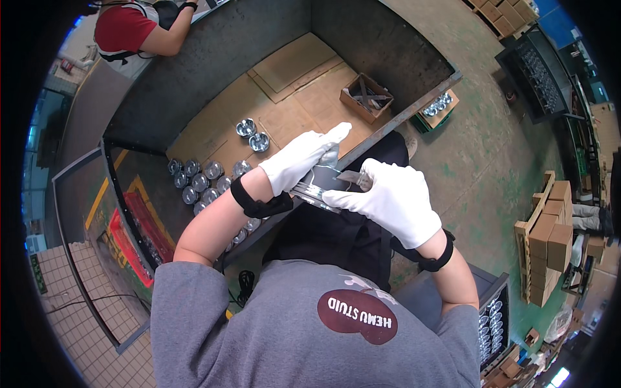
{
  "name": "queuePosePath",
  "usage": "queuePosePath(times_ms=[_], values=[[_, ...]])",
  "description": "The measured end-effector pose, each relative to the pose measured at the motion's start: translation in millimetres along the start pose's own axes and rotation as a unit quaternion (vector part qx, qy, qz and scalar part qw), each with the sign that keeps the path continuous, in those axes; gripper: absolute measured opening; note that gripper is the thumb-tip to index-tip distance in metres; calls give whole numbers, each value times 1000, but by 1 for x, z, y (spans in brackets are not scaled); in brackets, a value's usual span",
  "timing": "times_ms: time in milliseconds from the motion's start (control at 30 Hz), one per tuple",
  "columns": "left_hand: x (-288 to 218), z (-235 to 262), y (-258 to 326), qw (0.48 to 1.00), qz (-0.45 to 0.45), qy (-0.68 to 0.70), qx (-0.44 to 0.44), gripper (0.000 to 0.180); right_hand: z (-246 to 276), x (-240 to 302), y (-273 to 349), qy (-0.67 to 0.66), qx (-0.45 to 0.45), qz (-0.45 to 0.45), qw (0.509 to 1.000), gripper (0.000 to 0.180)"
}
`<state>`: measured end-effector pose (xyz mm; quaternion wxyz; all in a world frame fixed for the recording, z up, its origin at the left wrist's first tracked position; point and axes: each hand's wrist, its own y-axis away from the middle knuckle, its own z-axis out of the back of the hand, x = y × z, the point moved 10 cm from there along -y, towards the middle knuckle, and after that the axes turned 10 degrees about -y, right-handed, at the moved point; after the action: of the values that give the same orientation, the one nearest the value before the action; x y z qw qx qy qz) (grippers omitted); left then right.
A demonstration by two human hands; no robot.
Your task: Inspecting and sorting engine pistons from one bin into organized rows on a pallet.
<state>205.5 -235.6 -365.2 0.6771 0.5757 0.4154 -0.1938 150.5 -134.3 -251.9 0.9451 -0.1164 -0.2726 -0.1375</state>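
My left hand (304,157), in a white glove, wraps around a shiny metal piston (318,189) and holds it over my lap. My right hand (393,202), also gloved in white, pinches a small metal tool (352,177) against the piston's side. Both wrists wear black straps. Several more metal pistons (202,181) stand in rows on the workbench just left of my left forearm, and two pistons (252,134) sit apart on cardboard farther back.
A metal-walled workbench (226,58) lined with cardboard sheets holds a small cardboard box (366,97). A red crate (132,239) sits lower left. Another person in a red shirt (139,32) works at top left. Stacked cartons (550,246) stand right; trays of pistons (491,323) lie lower right.
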Motion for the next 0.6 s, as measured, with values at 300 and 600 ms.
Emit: queuePosePath(times_ms=[300,600], values=[[5,0,-4,1000,5,-1,1,53,1,-3,0,-9,-2,-9,1000,63],[6,3,-2,1000,-3,-27,-7,55,0,-4,3,-23,-1,-28,999,59]])
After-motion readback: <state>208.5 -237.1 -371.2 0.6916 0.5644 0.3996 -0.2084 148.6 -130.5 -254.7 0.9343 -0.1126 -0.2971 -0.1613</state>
